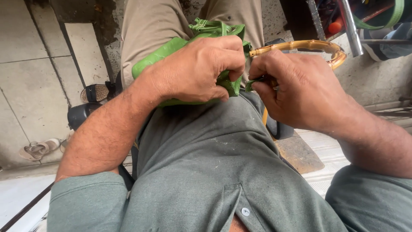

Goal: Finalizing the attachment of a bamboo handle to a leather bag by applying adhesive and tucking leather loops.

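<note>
soft green bag, stiff cane handle

we are looking down at a glossy green leather-like handbag with a crinkled, embossed skin, which is lying on the lap, against the khaki trousers and just above the grey-green button shirt. our left hand is closing over the bag's upper edge, fingers curled and bunching the folded material into a tight wad. our right hand is pinching shut on a small green tab of the same material, right where the curved tan bamboo handle, ringed with darker knuckles, is meeting the bag.

we are judging the bag to be light and soft: it is folding and creasing under the fingers rather than holding its form. the shiny face is likely a little slippery, so a full-hand grip on gathered folds, as the left hand is taking, looks surer than a fingertip hold. the handle is reading as rigid and smooth, a hard arc that would carry the weight well but could crack if levered sideways. the tab looks like the weak point, thin and narrow, so we would be keeping the pinch close to its root.

beyond the knees, a pale sandal is lying on the grey tiled floor, and a metal tube is slanting past at upper right.
</note>
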